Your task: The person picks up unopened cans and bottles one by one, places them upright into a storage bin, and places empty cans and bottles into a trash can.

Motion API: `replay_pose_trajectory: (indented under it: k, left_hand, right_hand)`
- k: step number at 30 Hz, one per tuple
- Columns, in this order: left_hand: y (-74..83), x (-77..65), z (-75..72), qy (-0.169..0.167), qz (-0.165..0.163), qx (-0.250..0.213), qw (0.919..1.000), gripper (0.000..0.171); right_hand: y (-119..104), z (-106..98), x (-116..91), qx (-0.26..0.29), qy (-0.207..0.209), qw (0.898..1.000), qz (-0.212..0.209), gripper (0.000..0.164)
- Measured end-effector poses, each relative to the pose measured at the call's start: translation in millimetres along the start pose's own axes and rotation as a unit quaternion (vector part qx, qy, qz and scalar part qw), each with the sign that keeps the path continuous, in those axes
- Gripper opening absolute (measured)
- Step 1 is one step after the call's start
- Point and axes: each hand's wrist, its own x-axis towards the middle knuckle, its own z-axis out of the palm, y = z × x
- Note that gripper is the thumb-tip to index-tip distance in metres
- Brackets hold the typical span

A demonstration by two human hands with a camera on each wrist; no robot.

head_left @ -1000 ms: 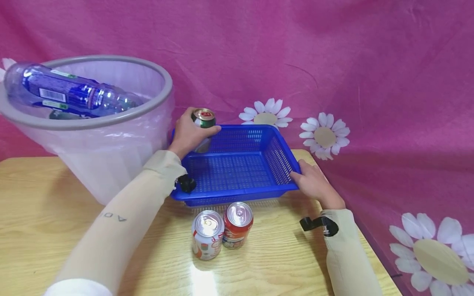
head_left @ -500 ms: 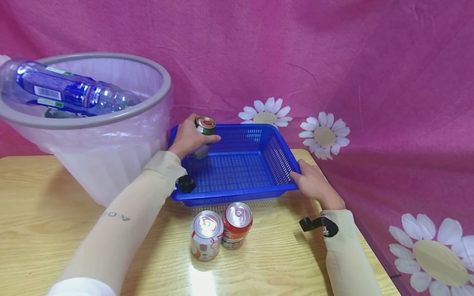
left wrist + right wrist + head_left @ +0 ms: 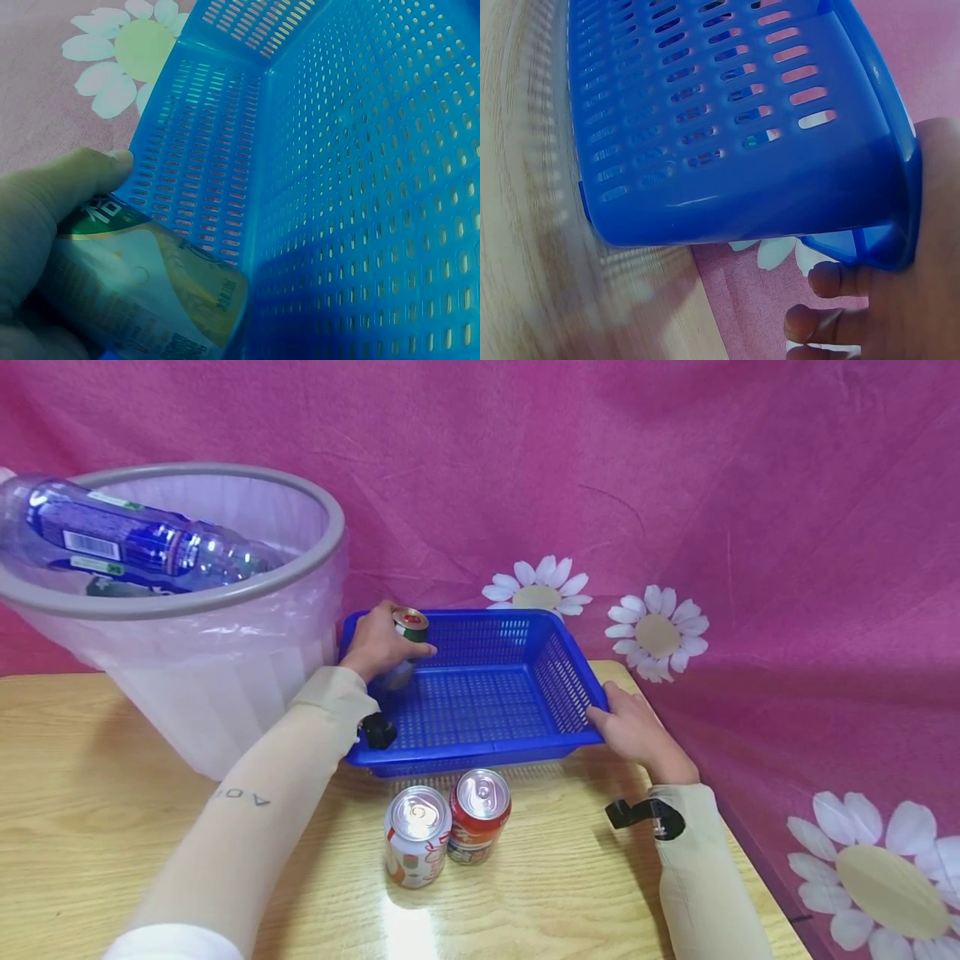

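My left hand [image 3: 378, 643] grips a green and silver drink can [image 3: 410, 627] inside the back left of a blue plastic basket [image 3: 480, 750]. In the left wrist view the can [image 3: 142, 277] stands close to the basket's slotted wall, my thumb lying along its upper end. The can's far side is hidden by my palm. At the basket's right side, my right hand [image 3: 633, 727] holds the rim, thumb on the inner side. The right wrist view has the rim [image 3: 911, 187] against my palm, with curled fingers [image 3: 826, 326] below the corner.
A white and red can [image 3: 417, 839] and a red can [image 3: 480, 818] stand upright in front of the basket. To the left is a lined bin [image 3: 225, 602] with a blue-labelled plastic bottle [image 3: 112, 531] across its top. Flowered pink cloth [image 3: 750, 568] hangs behind the table [image 3: 570, 877].
My left hand has lowered the green and silver can from above the basket's back left rim down into the basket. My right hand stays on the rim.
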Motion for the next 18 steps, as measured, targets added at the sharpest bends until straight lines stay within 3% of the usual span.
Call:
replay_pose_trajectory:
  k: [10, 18]
  left_hand:
    - [-4.6, 2.3, 3.1, -0.046, -0.016, 0.037, 0.9981, 0.092]
    - [-4.2, 0.5, 2.7, -0.068, -0.012, 0.061, 0.9957, 0.086]
  right_hand:
    - [1.4, -0.1, -0.3, 0.006, -0.002, 1.000, 0.003, 0.028]
    - [2.5, 0.7, 0.6, 0.006, -0.004, 1.000, 0.004, 0.028]
